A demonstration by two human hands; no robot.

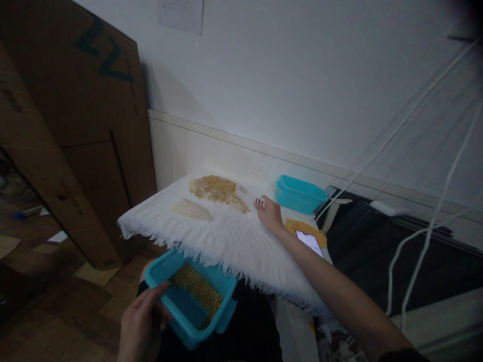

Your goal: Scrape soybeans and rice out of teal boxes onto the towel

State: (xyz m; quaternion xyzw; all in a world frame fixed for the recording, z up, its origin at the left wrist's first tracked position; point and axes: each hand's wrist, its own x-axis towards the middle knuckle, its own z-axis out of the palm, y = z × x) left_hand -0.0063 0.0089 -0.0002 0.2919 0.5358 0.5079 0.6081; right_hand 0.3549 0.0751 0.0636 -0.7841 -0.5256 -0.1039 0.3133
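My left hand (141, 322) grips the near rim of a turquoise plastic box (188, 301) held below the table's front edge; yellow beans (198, 291) lie inside it. My right hand (268, 212) reaches over a white fringed cloth (226, 236) and holds a small white slotted scoop (247, 193) by its handle. The scoop's blade rests at the right edge of a pile of mixed beans and grains (217, 188). A smaller heap of white rice (190, 209) sits left of centre on the cloth.
A second turquoise box (300, 194) stands at the back right of the table. A lit phone (310, 242) lies on a yellow pad (302, 229) by my right forearm. Large cardboard sheets (75, 125) lean at the left. White cables (426, 226) hang at the right.
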